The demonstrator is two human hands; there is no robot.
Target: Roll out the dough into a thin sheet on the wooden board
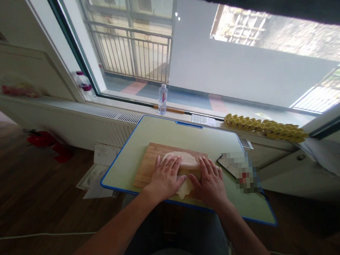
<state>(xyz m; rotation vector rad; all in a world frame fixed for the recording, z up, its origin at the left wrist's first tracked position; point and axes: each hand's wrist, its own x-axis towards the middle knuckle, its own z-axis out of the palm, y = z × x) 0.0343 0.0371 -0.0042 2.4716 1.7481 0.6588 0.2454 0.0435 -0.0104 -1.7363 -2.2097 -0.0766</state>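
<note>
My left hand (168, 175) and right hand (209, 177) palm-down, fingers outstretched | pale cylinder (190, 166) showing between them over flat dough (185, 188) | wooden board (146, 164) beneath, on my blue-edged table (158, 132) | clear bottle (162, 100) by the window (194, 62) ahead

The left hand (165, 177) hides part of the dough (184, 189), the right hand (212, 181) the right edge of the cutting board (145, 166). I can't tell what the pale roll (189, 164) between them is. Blocky blur masks most of the flat item (229, 164) near the table's (164, 130) right edge. The bottle (162, 99) beyond its far edge has a label too small to read.
</note>
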